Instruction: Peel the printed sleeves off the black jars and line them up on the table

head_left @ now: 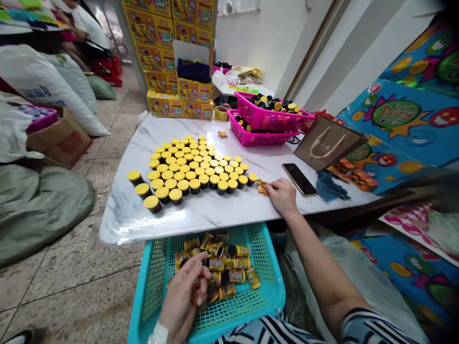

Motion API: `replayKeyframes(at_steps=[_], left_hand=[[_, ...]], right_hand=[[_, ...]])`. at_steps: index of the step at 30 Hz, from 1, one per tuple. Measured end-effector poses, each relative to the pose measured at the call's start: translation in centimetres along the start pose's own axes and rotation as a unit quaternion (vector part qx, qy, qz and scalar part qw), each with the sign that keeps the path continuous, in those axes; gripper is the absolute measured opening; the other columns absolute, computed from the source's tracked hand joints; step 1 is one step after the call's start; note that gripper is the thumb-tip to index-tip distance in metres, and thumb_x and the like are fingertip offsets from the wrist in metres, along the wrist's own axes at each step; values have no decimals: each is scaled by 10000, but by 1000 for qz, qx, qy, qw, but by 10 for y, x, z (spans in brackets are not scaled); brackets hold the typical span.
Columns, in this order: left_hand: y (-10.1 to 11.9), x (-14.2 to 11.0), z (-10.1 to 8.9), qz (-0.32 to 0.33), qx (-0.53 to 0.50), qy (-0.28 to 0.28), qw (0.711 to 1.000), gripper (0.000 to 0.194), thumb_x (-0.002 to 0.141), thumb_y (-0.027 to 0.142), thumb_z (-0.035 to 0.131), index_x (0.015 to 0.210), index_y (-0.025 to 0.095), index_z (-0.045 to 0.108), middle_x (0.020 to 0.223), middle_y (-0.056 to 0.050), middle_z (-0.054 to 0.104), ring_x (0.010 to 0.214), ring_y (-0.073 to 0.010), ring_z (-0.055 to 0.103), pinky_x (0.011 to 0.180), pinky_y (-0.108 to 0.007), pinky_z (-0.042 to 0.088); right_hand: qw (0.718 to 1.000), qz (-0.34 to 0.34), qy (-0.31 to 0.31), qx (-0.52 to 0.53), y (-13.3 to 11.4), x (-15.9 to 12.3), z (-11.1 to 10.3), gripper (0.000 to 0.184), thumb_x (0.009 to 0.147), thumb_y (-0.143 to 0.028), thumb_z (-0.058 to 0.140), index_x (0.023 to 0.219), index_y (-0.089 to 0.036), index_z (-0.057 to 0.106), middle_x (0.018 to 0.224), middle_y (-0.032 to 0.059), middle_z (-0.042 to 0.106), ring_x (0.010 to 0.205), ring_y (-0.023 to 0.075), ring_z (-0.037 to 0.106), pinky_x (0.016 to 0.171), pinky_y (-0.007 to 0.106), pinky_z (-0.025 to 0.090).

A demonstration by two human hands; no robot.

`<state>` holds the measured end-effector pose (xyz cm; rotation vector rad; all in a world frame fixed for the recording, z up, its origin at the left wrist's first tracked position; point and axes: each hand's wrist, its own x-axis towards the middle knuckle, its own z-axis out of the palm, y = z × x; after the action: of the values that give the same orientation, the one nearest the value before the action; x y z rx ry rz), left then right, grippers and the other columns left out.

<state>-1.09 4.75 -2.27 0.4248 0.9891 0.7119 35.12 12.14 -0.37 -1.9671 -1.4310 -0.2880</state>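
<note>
My right hand is at the table's front edge, its fingertips pinched on a small pile of orange-yellow labels. Just left of it, many black canisters with yellow lids stand upright in close rows on the white marbled table. Over the turquoise basket hovers my left hand, palm turned inward, fingers loosely curled and apart; I see nothing held in it. Below it, several canisters wrapped in yellow labels lie jumbled in the basket.
Two stacked pink baskets of canisters stand at the back right. Nearby are a phone, a blue cloth and a brown paper bag. Yellow boxes rise behind the table; sacks lie on the left floor. Another person sits far left.
</note>
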Motion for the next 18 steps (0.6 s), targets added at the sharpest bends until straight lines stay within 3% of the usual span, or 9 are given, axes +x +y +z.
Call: replayKeyframes(at_steps=[5, 7, 12, 15, 18], left_hand=[[8, -4, 19, 65, 73, -14, 995, 528, 700, 508, 801, 1042, 132, 658, 669, -2, 635, 431, -48, 425, 364, -153, 327], [11, -4, 27, 91, 109, -22, 990, 484, 720, 486, 787, 1021, 130, 655, 712, -22, 653, 461, -59, 464, 381, -159, 346], [19, 0, 30, 163, 109, 0, 981, 453, 735, 399, 792, 1084, 157, 636, 919, -52, 663, 560, -78, 531, 429, -179, 407], [19, 2, 13, 196, 121, 7, 973, 340, 758, 396, 776, 963, 151, 659, 733, -1, 627, 510, -70, 485, 450, -183, 389], [17, 1, -11, 193, 141, 37, 970, 307, 779, 439, 743, 773, 149, 640, 559, 38, 531, 468, -71, 428, 436, -181, 326]], right_hand=[[991, -35, 113, 63, -44, -31, -10, 169, 854, -351, 688, 854, -225, 800, 799, 52, 621, 809, 209, 575, 781, 375, 495], [984, -64, 112, 126, -74, -47, -13, 120, 838, -326, 719, 892, -252, 798, 831, 42, 617, 822, 203, 590, 775, 372, 516], [945, -44, -53, 318, -155, -98, -13, 112, 869, -229, 685, 918, -246, 784, 899, 58, 692, 825, 191, 666, 770, 350, 562], [908, -39, -155, 388, -182, -127, -9, 121, 871, -208, 668, 918, -226, 777, 924, 74, 743, 849, 196, 695, 797, 347, 577], [839, 68, -291, 455, -190, -140, -1, 226, 862, -284, 678, 1067, -205, 727, 931, 67, 751, 727, 166, 688, 631, 294, 577]])
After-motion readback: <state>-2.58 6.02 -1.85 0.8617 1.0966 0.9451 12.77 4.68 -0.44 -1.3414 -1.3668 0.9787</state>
